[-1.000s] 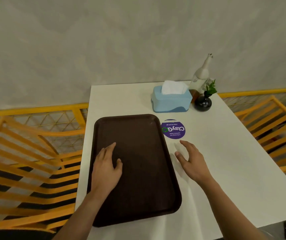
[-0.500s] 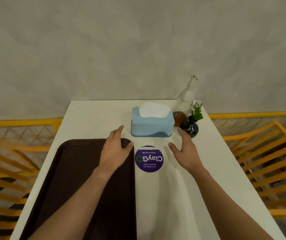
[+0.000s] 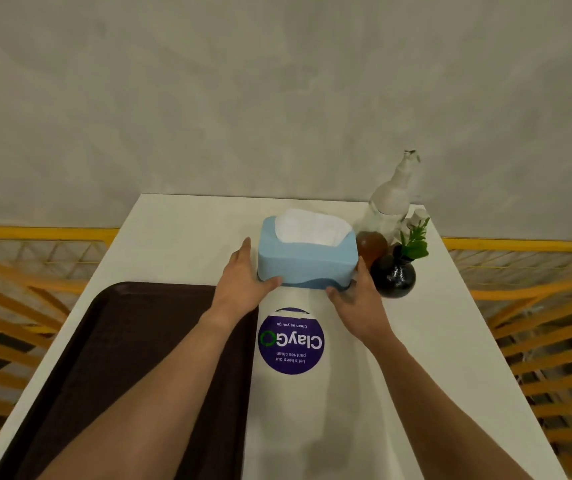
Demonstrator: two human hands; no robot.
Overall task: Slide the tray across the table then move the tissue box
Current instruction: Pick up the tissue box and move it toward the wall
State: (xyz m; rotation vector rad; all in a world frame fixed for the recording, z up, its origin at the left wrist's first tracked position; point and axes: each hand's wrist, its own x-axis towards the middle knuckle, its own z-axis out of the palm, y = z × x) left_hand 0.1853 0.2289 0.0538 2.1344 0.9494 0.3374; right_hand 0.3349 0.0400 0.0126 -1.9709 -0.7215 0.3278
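A blue tissue box [image 3: 307, 263] with white tissue sticking out of its top stands at the far middle of the white table [image 3: 180, 233]. My left hand [image 3: 243, 284] presses against the box's left end and my right hand [image 3: 355, 299] against its right end, so both grip it between them. The dark brown tray [image 3: 132, 358] lies on the table's left side, under my left forearm, and runs out of the bottom of the view.
A round purple sticker [image 3: 290, 341] lies on the table just in front of the box. Right of the box stand a black round vase with a green sprig [image 3: 395, 273], a small amber jar [image 3: 371, 245] and a clear bottle [image 3: 390, 202]. Yellow chairs [image 3: 540, 306] flank the table.
Both hands left the tray, reached forward past the sticker and closed on the two ends of the tissue box. The view has moved closer to the far end of the table.
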